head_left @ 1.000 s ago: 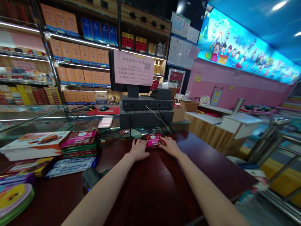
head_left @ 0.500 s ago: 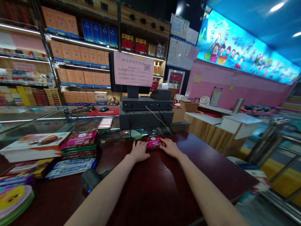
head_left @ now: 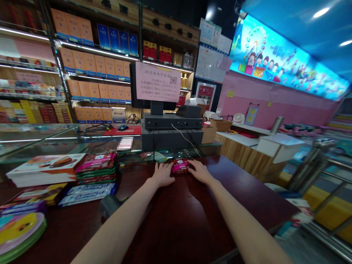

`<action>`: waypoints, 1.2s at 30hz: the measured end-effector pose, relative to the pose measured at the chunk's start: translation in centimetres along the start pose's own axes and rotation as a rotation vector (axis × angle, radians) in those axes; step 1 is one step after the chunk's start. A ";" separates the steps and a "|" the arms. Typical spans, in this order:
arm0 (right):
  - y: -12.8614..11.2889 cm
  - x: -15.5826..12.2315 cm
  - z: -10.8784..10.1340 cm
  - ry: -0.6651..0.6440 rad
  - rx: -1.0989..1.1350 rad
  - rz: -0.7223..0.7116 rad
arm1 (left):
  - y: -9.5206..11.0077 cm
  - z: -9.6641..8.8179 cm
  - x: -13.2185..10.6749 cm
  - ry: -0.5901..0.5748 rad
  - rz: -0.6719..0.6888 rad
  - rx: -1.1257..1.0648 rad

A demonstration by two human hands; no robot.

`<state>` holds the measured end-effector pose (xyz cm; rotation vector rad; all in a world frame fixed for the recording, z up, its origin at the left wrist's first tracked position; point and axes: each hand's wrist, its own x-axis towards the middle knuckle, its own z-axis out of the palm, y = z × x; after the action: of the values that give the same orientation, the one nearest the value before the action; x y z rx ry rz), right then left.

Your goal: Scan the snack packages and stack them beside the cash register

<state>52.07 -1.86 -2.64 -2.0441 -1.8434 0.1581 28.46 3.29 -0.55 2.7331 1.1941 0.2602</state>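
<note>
A pink and dark-red snack packet (head_left: 180,166) lies flat at the far edge of the dark wooden counter (head_left: 189,216). At its left end is my left hand (head_left: 162,174), fingers bent against the wrapper and thumb pointing towards the right. My right hand (head_left: 200,171) holds the opposite end with its fingertips. To the left, a stack of similar pink and green packets (head_left: 97,168) stands beside white boxes with an orange picture (head_left: 46,169). Blue and white packets (head_left: 88,194) lie in front of that stack. A dark handheld scanner (head_left: 111,206) is partly hidden by my left forearm.
Behind the counter's edge stands a grey cash register (head_left: 172,137) with a screen bearing a pink paper sign (head_left: 158,82). A glass display case (head_left: 35,141) runs along the left. Round colourful items (head_left: 20,234) sit at the near left; metal railings (head_left: 330,179) are at the right.
The view has shifted slightly, so the goods on the left appear a little further right. Both hands stay at the packet's ends, with the packet almost unmoved.
</note>
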 end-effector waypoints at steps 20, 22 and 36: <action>-10.4 0.3 2.6 0.136 0.076 -0.278 | -6.9 -6.4 -8.2 0.252 0.002 0.162; -11.7 0.5 3.0 0.128 0.087 -0.304 | -7.9 -6.7 -9.2 0.267 -0.027 0.161; -19.6 1.3 4.9 0.075 0.122 -0.439 | -14.7 -8.3 -14.9 0.372 -0.213 0.209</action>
<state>32.27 1.70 -0.02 -1.5017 -2.1236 0.0698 6.20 2.75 3.11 2.7767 1.6806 0.6751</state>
